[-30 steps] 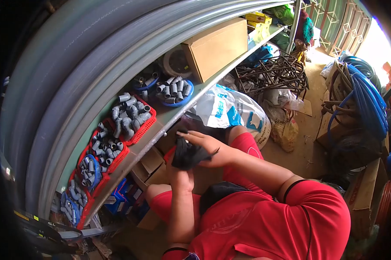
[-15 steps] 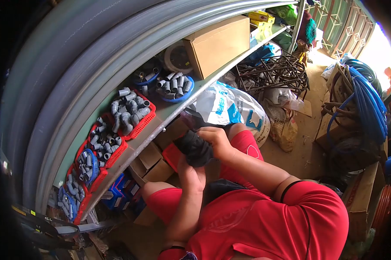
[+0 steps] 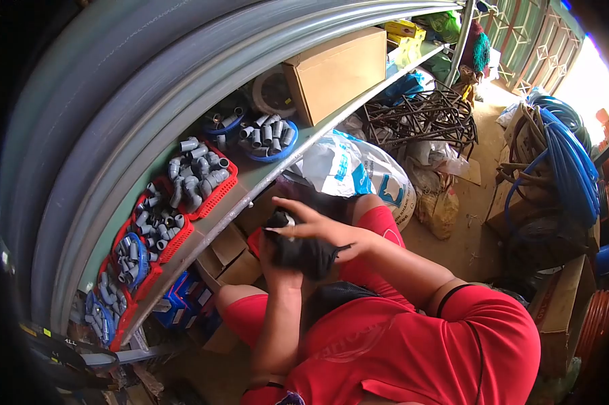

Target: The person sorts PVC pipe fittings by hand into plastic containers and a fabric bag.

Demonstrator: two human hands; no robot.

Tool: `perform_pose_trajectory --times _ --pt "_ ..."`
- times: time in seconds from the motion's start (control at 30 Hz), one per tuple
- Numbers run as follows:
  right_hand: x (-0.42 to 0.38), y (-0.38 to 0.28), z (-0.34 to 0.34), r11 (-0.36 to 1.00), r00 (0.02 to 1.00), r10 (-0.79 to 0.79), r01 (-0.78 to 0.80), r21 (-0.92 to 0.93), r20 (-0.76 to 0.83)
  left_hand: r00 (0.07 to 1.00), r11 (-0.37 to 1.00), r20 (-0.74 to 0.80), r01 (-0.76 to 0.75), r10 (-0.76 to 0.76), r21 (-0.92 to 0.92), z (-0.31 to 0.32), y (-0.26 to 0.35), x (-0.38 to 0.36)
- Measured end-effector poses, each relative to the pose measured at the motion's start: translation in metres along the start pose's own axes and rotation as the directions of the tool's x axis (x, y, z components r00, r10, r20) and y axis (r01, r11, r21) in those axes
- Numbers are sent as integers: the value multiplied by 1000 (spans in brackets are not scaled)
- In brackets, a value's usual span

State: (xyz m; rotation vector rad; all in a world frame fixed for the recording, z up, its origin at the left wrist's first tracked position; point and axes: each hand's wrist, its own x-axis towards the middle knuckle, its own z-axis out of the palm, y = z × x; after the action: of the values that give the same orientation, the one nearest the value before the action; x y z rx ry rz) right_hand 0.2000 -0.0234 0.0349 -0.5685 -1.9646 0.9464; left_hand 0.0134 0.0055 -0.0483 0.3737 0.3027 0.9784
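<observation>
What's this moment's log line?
left hand: holding black bundle | right hand: fingers spread, at bundle | baskets: on shelf

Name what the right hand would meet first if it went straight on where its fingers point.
Probably the shelf edge, at picture left of the right hand; depth is unclear, so it might pass below, toward the boxes.
</observation>
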Motion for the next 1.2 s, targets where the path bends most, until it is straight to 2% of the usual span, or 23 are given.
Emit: perform_pose_trajectory --times 0.03,0.1,0.2,0.23,0.27,0.33,0.37,0.47,0.5,0.6,0.63,0.73,0.77,0.83,0.93,0.97,1.1,1.2 --pt "-4 -4 7 1000 999 19 -18 -9 44 992 985 81 107 -97 -138 -4 2 2" --pt "-4 -11 11 994 979 105 -97 -58 172 982 973 167 125 -93 -195 -6 -1 2" --pt "-12 11 14 899 990 85 -126 418 114 954 946 291 158 -73 -284 5 -11 2" --pt "-11 15 18 901 991 134 -127 414 14 942 934 330 171 -62 -313 10 -14 1" --pt "-10 18 22 903 980 180 -130 409 -86 980 982 200 55 -17 -183 16 -15 -1" --pt "0 10 43 945 881 314 -254 206 -354 991 983 -33 -126 132 131 41 -13 -7" --pt "2 4 50 950 826 294 -305 57 -481 970 959 -126 -176 207 221 53 -14 -11" --pt "0 9 54 955 714 268 -287 79 -647 921 703 -71 -241 383 669 29 -17 -5" --pt "2 10 54 948 637 211 -319 -5 -741 910 731 -88 -265 405 629 40 -15 -7" --pt "-4 20 46 946 635 240 -321 32 -734 907 528 99 -324 410 785 44 -10 -9" --pt "-6 22 43 897 624 429 -381 225 -653 883 373 200 -372 426 850 39 -7 -5" --pt "-8 16 36 907 667 346 -417 55 -660 799 128 381 -486 465 864 59 1 -12" --pt "-7 13 36 906 676 324 -422 13 -662 808 66 427 -492 407 868 58 6 -12" --pt "-9 23 42 933 658 306 -353 77 -688 817 -58 504 -510 280 858 54 20 -12" --pt "-10 27 41 932 621 341 -319 170 -705 775 -223 600 -560 201 798 54 24 -11" --pt "-10 27 39 925 607 365 -320 204 -706 758 -239 608 -562 234 792 57 20 -12" --pt "-6 30 36 908 546 358 -392 147 -758 684 -255 626 -573 374 779 53 5 -6" --pt "4 16 33 908 471 402 -316 274 -785 647 -302 660 -588 382 751 52 3 -3"
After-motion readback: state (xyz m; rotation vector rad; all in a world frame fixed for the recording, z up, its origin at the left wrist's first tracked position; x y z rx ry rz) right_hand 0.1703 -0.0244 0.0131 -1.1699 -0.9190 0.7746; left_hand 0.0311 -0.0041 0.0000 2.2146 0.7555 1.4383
